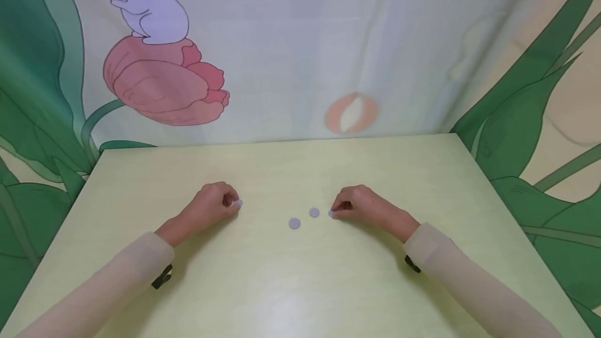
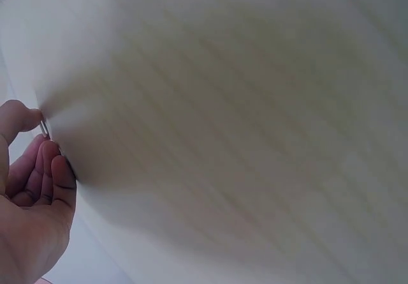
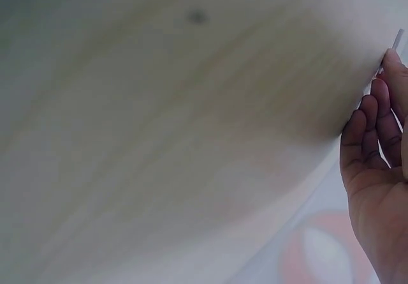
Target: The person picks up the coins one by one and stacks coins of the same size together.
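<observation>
Two small silver-grey discs that look like coins lie flat and apart near the table's middle: a nearer coin (image 1: 294, 223) and a farther coin (image 1: 314, 213). To their left, my left hand (image 1: 213, 204) pinches a third coin (image 1: 238, 203) between thumb and fingers; its thin edge shows in the left wrist view, where the coin (image 2: 44, 128) stands tilted. My right hand (image 1: 363, 205), just right of the flat pair, pinches another coin (image 1: 331, 214) at the tabletop. In the right wrist view a thin grey edge (image 3: 398, 39) shows beyond that hand's fingertips.
The pale wood-toned table (image 1: 281, 286) spreads around both hands. Behind its far edge hangs a light curtain (image 1: 281, 56) printed with a white animal and a pink flower. Green leaf-patterned cloth (image 1: 512, 119) borders the right side, with similar cloth at left.
</observation>
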Demonstrator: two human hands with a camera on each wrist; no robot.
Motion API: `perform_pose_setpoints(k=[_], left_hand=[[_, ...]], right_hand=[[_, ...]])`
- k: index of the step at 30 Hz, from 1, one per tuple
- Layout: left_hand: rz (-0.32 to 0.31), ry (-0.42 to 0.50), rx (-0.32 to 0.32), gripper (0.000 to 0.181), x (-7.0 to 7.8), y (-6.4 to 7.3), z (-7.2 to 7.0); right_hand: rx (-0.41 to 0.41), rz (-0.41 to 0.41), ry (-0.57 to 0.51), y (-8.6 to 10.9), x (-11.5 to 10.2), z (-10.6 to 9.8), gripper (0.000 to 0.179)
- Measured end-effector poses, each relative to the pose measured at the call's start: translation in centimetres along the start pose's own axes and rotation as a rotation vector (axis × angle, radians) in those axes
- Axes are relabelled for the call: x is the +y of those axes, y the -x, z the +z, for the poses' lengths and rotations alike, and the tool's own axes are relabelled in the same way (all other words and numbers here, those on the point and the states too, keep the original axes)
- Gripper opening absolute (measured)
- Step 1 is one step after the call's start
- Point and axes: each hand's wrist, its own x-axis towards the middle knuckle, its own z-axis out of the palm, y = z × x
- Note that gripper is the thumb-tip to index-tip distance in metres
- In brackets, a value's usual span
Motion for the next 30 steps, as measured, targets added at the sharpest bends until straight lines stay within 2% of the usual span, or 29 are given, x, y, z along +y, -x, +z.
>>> perform_pose_setpoints(k=[9,13,19,24,30], left_hand=[[-0.027,0.01,0.006,0.016,-0.2,-0.1,-0.1],[-0.017,0.035,0.01,0.017,-0.1,-0.3,0.1],[-0.006,0.074,0.018,0.018,1.0,-0.6,0.2],[0.037,0.086,0.028,0.015,1.9,-0.9,0.5],[0.062,0.088,0.038,0.015,2.8,-1.1,0.8]], right_hand=[[-0.008,-0.006,-0.014,-0.3,0.3,0.1,0.011],[-0.009,0.009,-0.021,-0.2,0.3,0.2,0.012],[-0.008,0.019,-0.024,0.0,0.3,0.2,0.012],[-0.003,0.0,-0.019,0.0,0.5,0.2,0.011],[0.005,-0.014,-0.013,-0.2,0.6,0.2,0.01]])
